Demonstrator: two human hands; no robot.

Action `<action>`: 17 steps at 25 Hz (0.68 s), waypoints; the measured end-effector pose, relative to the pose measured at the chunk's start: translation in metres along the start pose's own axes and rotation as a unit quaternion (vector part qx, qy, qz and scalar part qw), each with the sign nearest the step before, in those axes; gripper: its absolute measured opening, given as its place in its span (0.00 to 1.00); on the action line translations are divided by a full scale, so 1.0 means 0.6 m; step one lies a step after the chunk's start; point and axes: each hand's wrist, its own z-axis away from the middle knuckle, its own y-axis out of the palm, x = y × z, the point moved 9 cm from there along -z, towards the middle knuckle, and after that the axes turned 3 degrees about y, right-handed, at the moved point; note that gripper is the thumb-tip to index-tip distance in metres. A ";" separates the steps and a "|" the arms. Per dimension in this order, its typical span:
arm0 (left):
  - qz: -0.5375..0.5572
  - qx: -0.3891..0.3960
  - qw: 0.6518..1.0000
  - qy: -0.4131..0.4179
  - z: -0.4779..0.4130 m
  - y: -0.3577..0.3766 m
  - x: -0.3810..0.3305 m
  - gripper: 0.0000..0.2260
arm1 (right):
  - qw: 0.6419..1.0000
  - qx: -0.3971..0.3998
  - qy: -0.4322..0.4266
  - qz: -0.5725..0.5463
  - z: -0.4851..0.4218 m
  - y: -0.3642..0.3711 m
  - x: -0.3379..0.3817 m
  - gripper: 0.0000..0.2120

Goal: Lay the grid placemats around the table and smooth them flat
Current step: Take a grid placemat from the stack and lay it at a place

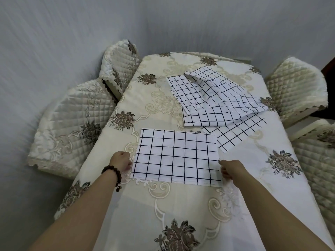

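— At the near placemat's [175, 157] two short edges: left hand [121, 161] pinched shut on the left edge, right hand [228, 169] pinched shut on the right edge. Beaded bracelet [113, 173] on the left wrist.

— And the mat itself?

— Flat on the tablecloth [163, 205], white with a dark grid, long side across the table, stretched between both hands. No visible wrinkles.

— Beyond it?

— A loose pile of grid placemats [213, 98] farther back and to the right, overlapping, rumpled, one raised in a fold near the top. Lowest mat of the pile [233, 133] sticking out toward the near mat, its corner just beside the near mat's far right corner; touching or not, cannot tell.

— Around the table?

— Cream cloth with brown flower prints and scroll patterns. Quilted chair covers on both sides: two chairs on the left [72, 127], two on the right [297, 87]. Pale wall [163, 24] behind.
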 end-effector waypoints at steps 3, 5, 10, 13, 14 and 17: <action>-0.034 0.010 0.999 -0.009 -0.010 0.002 0.000 0.12 | 0.999 0.012 0.012 0.031 0.009 0.018 0.005 0.10; -0.031 0.035 0.999 -0.021 -0.012 0.011 0.002 0.11 | 0.998 0.005 0.010 0.066 0.014 0.024 0.009 0.11; 0.017 0.031 0.999 -0.037 -0.004 0.005 0.018 0.09 | 0.998 -0.024 -0.035 0.050 0.037 0.032 0.015 0.06; 0.022 -0.068 0.997 0.011 0.027 -0.035 0.015 0.10 | 0.998 -0.041 -0.018 -0.039 0.046 0.041 -0.011 0.03; 0.031 -0.102 0.994 0.023 0.043 -0.045 0.015 0.10 | 0.997 -0.043 -0.009 -0.064 0.049 0.047 -0.018 0.02; 0.128 -0.088 0.988 -0.018 0.093 -0.020 0.037 0.11 | 0.988 -0.032 0.032 -0.147 0.060 0.074 -0.042 0.04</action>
